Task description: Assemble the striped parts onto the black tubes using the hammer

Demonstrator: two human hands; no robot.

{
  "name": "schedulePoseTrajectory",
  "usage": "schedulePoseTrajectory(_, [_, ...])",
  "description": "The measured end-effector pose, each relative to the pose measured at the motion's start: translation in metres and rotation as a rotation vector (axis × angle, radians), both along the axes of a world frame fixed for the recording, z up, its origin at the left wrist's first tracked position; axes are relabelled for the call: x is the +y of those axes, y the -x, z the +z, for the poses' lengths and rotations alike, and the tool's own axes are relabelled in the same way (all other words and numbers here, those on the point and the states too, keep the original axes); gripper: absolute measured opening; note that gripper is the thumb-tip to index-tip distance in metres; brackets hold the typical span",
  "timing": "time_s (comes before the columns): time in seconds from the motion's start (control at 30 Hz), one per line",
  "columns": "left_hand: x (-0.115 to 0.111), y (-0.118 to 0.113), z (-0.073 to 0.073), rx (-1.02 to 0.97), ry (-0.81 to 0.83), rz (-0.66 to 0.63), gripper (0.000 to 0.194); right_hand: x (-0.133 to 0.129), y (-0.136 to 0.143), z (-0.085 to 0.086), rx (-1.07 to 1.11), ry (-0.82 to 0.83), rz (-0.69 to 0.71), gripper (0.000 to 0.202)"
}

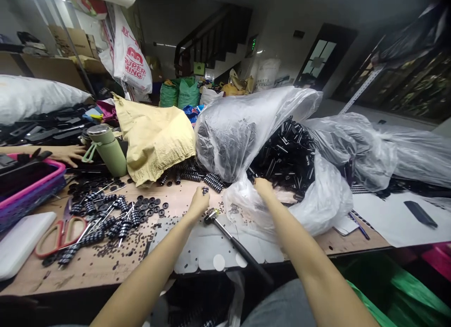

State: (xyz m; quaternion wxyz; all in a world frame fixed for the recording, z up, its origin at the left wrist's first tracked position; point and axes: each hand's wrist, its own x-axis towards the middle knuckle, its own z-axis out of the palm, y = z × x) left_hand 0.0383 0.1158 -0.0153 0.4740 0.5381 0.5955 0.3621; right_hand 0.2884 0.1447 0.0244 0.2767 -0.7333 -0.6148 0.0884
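In the head view, the left hand (pixel 199 204) is curling its fingers around a checkered black cylinder (pixel 205 190), one end showing just beyond the fingertips. Well to its right, the right hand (pixel 262 186) is reaching to the mouth of the clear plastic bag (pixel 229 144). A slim black part (pixel 251 172) is sticking out beside its fingertips; I cannot tell whether the hand is pinching or merely touching it. The hammer (pixel 234 242) is lying between the forearms, its head just below the left hand.

The bag's loose film is bunching around the right hand, so it could be snagging the fingers and spilling parts. The hammer's handle is overhanging the table (pixel 38 276), so a passing forearm could be knocking it off.

The cylinder's visible end is pointing away from the wearer; the fingers are hiding most of its length, leaving its long axis uncertain.
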Motion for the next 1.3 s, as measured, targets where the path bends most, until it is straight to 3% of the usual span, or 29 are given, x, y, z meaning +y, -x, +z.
schedulePoseTrajectory(0.1, [-0.022, 0.02, 0.004, -0.168, 0.107, -0.019, 0.025, -0.027, 0.007, 0.005, 0.087, -0.008, 0.09, 0.037])
schedulePoseTrajectory(0.2, [-0.047, 0.022, 0.011, -0.33, 0.192, -0.07, 0.026, -0.074, 0.029, 0.005, 0.19, 0.02, 0.217, 0.028])
schedulePoseTrajectory(0.27, [-0.061, 0.014, 0.017, -0.492, 0.277, -0.126, 0.031, -0.107, 0.053, -0.005, 0.313, 0.072, 0.305, 0.03])
schedulePoseTrajectory(0.33, [-0.072, 0.005, 0.021, -0.666, 0.332, -0.146, 0.033, -0.135, 0.078, -0.023, 0.58, 0.101, 0.378, 0.029])
schedulePoseTrajectory(0.43, [-0.082, 0.001, 0.023, -0.763, 0.275, -0.089, 0.034, -0.157, 0.106, -0.042, 0.71, 0.131, 0.438, 0.029])
schedulePoseTrajectory(0.5, [-0.087, 0.007, 0.024, -0.722, 0.216, -0.052, 0.033, -0.158, 0.115, -0.042, 0.588, 0.082, 0.475, 0.032])
schedulePoseTrajectory(0.63, [-0.097, 0.025, 0.027, -0.583, 0.161, -0.098, 0.031, -0.147, 0.123, -0.02, 0.201, -0.12, 0.596, 0.096])
schedulePoseTrajectory(0.67, [-0.1, 0.029, 0.028, -0.57, 0.15, -0.113, 0.031, -0.145, 0.125, -0.015, 0.134, -0.131, 0.643, 0.103])
schedulePoseTrajectory(0.77, [-0.105, 0.038, 0.03, -0.647, 0.11, -0.121, 0.036, -0.144, 0.133, -0.008, 0.085, -0.118, 0.703, 0.103])
schedulePoseTrajectory(0.97, [-0.109, 0.048, 0.03, -0.697, 0.167, -0.077, 0.052, -0.16, 0.148, -0.007, 0.25, -0.107, 0.772, 0.109])
schedulePoseTrajectory(1.13, [-0.113, 0.043, 0.027, -0.768, 0.206, 0.039, 0.038, -0.163, 0.158, -0.004, 0.239, -0.139, 0.844, 0.111])
schedulePoseTrajectory(1.3, [-0.113, 0.04, 0.025, -0.79, 0.315, 0.025, 0.034, -0.162, 0.164, -0.009, 0.254, -0.044, 0.82, 0.104])
